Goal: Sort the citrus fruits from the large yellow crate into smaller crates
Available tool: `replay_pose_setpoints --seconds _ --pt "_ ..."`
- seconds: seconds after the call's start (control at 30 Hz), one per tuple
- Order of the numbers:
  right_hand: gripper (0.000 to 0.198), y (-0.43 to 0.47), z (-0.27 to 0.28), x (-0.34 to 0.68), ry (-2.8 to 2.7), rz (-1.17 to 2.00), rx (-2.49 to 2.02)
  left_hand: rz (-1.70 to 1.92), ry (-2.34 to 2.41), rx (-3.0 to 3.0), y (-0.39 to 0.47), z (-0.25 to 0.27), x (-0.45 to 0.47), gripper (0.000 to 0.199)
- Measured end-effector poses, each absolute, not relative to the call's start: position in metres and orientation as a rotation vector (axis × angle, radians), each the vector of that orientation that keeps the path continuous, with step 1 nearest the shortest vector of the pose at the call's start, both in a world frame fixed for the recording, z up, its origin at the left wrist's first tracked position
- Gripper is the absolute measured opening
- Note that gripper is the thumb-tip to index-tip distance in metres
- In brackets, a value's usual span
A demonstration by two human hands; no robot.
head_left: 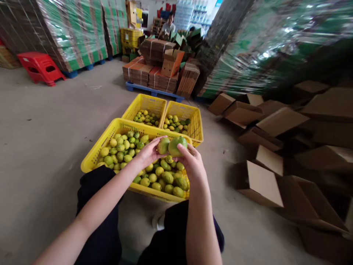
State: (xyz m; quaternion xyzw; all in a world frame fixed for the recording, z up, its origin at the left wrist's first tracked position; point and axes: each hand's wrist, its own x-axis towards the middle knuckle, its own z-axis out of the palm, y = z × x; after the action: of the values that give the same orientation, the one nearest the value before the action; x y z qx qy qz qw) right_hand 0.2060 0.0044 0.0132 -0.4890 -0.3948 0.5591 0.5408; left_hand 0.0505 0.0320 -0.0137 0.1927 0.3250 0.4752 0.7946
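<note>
My left hand is closed around a yellowish-green lemon. Right beside it, my right hand grips a larger green lemon, thumb on its near side. The two fruits are held close together above a big yellow crate with many green and yellow lemons in it. Behind this crate stand two smaller yellow crates, one on the left and one on the right, each with some lemons at the bottom.
Open cardboard boxes lie piled on the floor at right. Flattened cartons are stacked on a blue pallet ahead. A red stool stands at left near wrapped pallet loads. A person is in the background.
</note>
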Motion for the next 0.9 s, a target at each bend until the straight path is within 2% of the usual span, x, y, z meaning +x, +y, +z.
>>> replay_pose_setpoints --seconds 0.33,0.43,0.53,0.6,0.7,0.9 --pt "0.048 0.015 0.003 0.19 -0.675 1.534 -1.085 0.952 0.845 0.113 0.035 -0.011 0.026 0.043" --pt "0.046 0.013 0.0 0.181 -0.734 1.319 -1.126 1.066 0.834 0.177 0.036 -0.014 0.018 0.032" --pt "0.049 0.01 -0.003 0.171 -0.939 0.891 -1.208 1.219 0.784 0.304 0.035 -0.015 0.013 0.017" --pt "0.053 0.008 -0.005 0.165 -1.084 0.666 -1.225 1.323 0.742 0.428 0.035 -0.012 0.011 0.027" --pt "0.051 0.006 -0.008 0.158 -1.212 0.538 -1.169 1.463 0.676 0.672 0.032 -0.007 0.008 0.045" --pt "0.05 0.011 -0.005 0.156 -1.267 0.482 -1.078 1.603 0.695 1.044 0.026 0.002 0.003 0.042"
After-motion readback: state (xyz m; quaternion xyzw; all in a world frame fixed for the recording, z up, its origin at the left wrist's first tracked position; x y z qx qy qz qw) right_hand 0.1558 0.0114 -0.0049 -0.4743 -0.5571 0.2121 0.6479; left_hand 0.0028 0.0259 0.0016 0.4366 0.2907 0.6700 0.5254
